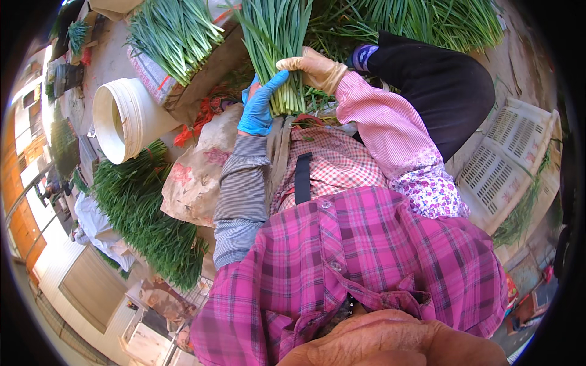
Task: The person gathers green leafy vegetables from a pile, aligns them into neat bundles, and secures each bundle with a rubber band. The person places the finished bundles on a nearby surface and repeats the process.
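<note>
A bunch of garlic chives (277, 41) is held upright before my lap, its pale cut ends low and its green leaves reaching the top of the view. My left hand (257, 109), in a blue glove, clasps the lower stalks from the left with the thumb across their front. From the right, my right hand (319, 71) in a cream glove grips the same bunch slightly higher, thumb over the stalks. Just left of the bunch, more chives (178, 43) lie on a cloth-covered support (149, 75) with a red tie at its edge.
A white plastic bucket (149, 121) lies tipped at left. Below it is a large heap of chives (146, 219). More chives (425, 25) spread at upper right, beyond my bent leg (439, 82). A slotted plastic crate (496, 160) stands at right. Red ties (194, 126) lie near my left hand.
</note>
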`<state>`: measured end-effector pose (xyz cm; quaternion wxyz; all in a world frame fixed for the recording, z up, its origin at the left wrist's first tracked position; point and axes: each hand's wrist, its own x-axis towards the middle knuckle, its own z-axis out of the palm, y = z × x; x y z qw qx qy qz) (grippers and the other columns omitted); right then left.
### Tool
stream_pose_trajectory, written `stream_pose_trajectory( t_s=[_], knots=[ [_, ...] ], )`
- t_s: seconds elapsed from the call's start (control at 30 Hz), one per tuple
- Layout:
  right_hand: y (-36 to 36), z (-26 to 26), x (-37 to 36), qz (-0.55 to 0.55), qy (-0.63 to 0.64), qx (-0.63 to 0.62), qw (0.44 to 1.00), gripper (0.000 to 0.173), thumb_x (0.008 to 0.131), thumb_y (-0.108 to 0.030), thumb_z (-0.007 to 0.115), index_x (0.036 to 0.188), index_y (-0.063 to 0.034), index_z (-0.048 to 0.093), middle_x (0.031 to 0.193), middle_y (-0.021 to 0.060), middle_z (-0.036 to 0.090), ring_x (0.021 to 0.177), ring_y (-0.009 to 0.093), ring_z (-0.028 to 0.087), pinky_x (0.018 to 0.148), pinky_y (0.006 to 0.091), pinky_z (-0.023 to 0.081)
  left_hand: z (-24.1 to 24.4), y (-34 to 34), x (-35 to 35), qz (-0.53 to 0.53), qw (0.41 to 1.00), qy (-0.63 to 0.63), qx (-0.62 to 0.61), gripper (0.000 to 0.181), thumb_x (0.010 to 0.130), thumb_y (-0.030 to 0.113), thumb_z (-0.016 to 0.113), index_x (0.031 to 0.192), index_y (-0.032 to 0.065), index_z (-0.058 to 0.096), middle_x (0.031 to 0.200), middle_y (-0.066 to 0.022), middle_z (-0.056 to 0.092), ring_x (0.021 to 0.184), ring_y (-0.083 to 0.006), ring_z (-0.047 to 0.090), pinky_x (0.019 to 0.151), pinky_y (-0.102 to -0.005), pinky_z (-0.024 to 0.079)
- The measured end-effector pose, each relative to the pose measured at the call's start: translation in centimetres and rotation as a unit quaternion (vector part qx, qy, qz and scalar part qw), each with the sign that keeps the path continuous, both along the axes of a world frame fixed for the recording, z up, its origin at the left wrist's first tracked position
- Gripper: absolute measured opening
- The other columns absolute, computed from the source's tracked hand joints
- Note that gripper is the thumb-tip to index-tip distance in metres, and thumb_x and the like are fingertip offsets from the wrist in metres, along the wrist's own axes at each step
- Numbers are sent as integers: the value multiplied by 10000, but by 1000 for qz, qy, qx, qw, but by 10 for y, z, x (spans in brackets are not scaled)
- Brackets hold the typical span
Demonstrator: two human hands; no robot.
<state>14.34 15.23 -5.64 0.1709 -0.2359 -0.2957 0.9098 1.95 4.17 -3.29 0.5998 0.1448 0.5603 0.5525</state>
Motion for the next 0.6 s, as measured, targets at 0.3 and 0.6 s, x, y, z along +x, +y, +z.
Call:
stream_pose_trajectory(
  t_s=[0.3, 0.6],
  knots=[
    [-1, 12, 3, 104, 4, 383, 918, 658, 786, -404, 757, 1291, -47, 532, 1205, 118, 612, 1105, 239, 562, 970, 370, 441, 36, -39, 0, -60, 957, -283, 5, 557, 822, 30, 559, 1358, -9, 411, 1240, -251, 559, 1010, -346, 625, 826, -450, 556],
    [-5, 43, -19, -35, -45, 343, 938, 697, 824, -503, 692, 1312, -42, 505, 1229, 102, 582, 1106, 200, 554, 930, 340, 450, 39, -18, -20, -14, 953, -293, 79, 366, 821, 132, 592, 1144, -40, 582, 992, -146, 660, 740, -200, 604, 666, -329, 507]
  ],
)
